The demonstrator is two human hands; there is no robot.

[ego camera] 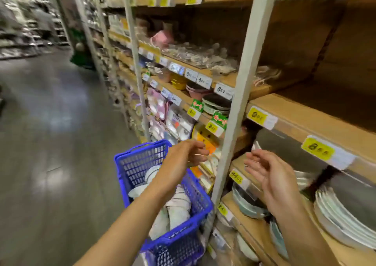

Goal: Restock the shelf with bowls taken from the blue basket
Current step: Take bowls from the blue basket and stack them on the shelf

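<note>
Both hands empty, left hand (184,153) & right hand (268,176) w/ fingers loosely spread, hovering btwn blue basket (189,186), bowls (177,204) inside, and shelf (305,121), prob. mid-transfer.

Aisle floor (50,143) left of the blue basket (126,164) lies open; a grey upright post (234,113) divides the shelf bays.

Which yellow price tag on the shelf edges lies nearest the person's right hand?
The yellow tag on the low shelf edge just left of the right hand. The other yellow tags sit on higher shelf edges, farther from that hand.
</note>
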